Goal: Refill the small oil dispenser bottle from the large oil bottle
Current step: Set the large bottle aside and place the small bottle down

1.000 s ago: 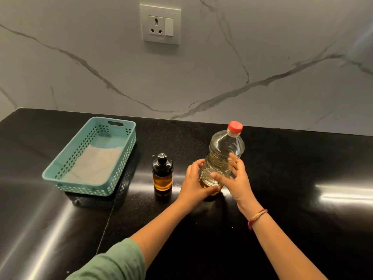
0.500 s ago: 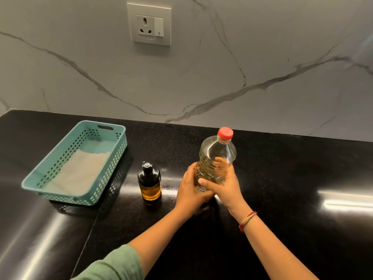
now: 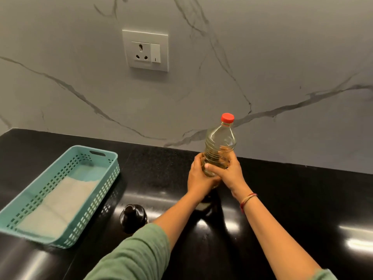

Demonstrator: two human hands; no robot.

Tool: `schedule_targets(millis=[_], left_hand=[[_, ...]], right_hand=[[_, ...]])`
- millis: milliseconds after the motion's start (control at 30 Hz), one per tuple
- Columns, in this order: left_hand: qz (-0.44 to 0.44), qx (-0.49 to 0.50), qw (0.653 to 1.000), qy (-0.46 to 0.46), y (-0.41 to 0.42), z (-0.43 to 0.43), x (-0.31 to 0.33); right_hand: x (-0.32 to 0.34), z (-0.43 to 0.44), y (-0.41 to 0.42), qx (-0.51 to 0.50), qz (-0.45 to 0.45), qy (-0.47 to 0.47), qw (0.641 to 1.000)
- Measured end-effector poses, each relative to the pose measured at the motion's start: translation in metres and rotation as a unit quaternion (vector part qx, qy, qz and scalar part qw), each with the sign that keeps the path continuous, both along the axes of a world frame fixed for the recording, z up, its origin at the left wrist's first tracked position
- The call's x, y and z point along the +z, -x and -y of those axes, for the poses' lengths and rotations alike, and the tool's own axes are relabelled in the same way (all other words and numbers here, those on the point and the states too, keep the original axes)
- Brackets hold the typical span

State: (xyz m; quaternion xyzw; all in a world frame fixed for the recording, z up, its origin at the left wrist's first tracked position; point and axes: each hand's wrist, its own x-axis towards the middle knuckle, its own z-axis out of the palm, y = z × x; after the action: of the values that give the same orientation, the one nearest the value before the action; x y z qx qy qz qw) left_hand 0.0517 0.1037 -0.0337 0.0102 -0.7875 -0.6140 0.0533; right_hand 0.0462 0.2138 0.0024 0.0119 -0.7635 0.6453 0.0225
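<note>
Grip: left hand [image 3: 198,176], right hand [image 3: 230,174] wrapped round upright large oil bottle [image 3: 221,138], cap [image 3: 227,117] on.

Both hands on the large oil bottle [image 3: 220,146]: left hand [image 3: 198,178] wraps the lower body from the left, right hand [image 3: 230,174] from the right, thumb across the front. Bottle upright, red cap [image 3: 227,117] on, base hidden behind my hands. Small dispenser bottle [image 3: 132,218] stands on the black counter [image 3: 302,199], near my left forearm, apart from the big one. Teal basket [image 3: 96,201] far left, white liner [image 3: 58,205] inside. Wall socket [image 3: 145,50] on the marble above.
</note>
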Motion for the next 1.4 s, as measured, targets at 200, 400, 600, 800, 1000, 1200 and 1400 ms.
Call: schedule_targets(millis=[200, 400, 600, 800, 1000, 1200, 1400], left_hand=[[0.018, 0.030, 0.999, 0.004, 0.060, -0.010, -0.007], [0.023, 0.024, 0.999, 0.007, 0.087, -0.012, -0.018], [0.030, 0.025, 0.999, -0.001, 0.093, -0.015, -0.023], [0.045, 0.024, 0.999, 0.019, 0.070, -0.016, -0.011], [0.005, 0.005, 0.999, 0.039, -0.015, -0.004, -0.005], [0.013, -0.039, 0.998, 0.040, -0.121, 0.020, -0.028], [-0.024, 0.018, 0.999, 0.030, -0.192, 0.061, -0.040]], right_hand=[[-0.011, -0.006, 0.063, -0.003, 0.002, -0.002, 1.000], [-0.022, -0.008, 0.090, -0.007, 0.002, 0.007, 1.000], [-0.027, -0.009, 0.099, -0.004, 0.002, 0.009, 1.000], [-0.020, -0.016, 0.070, 0.002, 0.036, 0.009, 0.999], [-0.023, -0.024, -0.020, -0.028, 0.088, 0.056, 0.994], [-0.037, 0.015, -0.101, 0.050, 0.106, 0.056, 0.991], [-0.053, 0.064, -0.144, 0.131, 0.121, 0.034, 0.983]])
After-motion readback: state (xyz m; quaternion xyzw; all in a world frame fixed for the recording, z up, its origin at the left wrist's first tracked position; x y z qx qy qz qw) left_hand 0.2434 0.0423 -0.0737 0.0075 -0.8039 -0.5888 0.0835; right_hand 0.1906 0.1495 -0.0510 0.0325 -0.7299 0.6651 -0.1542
